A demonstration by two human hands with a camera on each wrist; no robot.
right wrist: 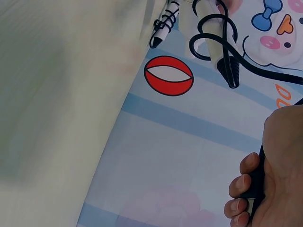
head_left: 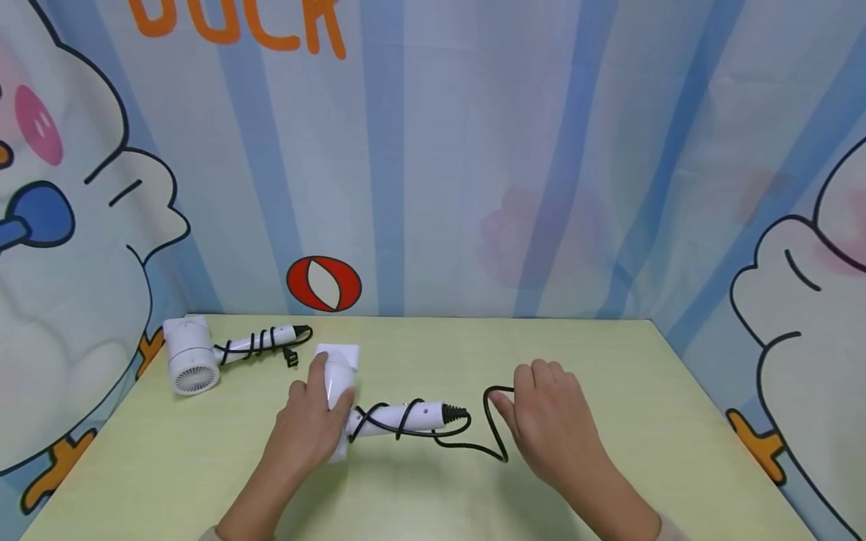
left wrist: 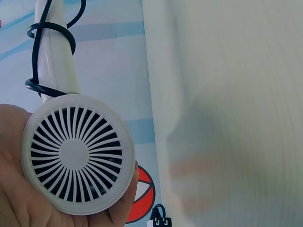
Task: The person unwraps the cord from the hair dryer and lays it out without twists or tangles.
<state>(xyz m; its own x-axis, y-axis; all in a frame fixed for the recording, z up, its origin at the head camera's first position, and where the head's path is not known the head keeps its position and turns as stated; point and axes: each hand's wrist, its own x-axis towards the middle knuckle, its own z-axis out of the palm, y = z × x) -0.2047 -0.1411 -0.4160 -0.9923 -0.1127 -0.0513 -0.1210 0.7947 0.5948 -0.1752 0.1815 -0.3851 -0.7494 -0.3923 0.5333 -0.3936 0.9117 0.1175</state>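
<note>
My left hand grips a white hair dryer around its barrel, the thumb on the near side. In the left wrist view its round slotted intake grille faces the camera. The handle points right with a black cord looped loosely around it. From the handle's end the cord runs in a bent slack line to my right hand. That hand's fingers curl around the cord's black end piece, partly hidden by the palm. Both hands hold these parts above the table.
A second white hair dryer lies at the table's back left, its cord wound around the handle and its black plug beside it. The pale yellow table meets a printed cartoon backdrop at the back and sides.
</note>
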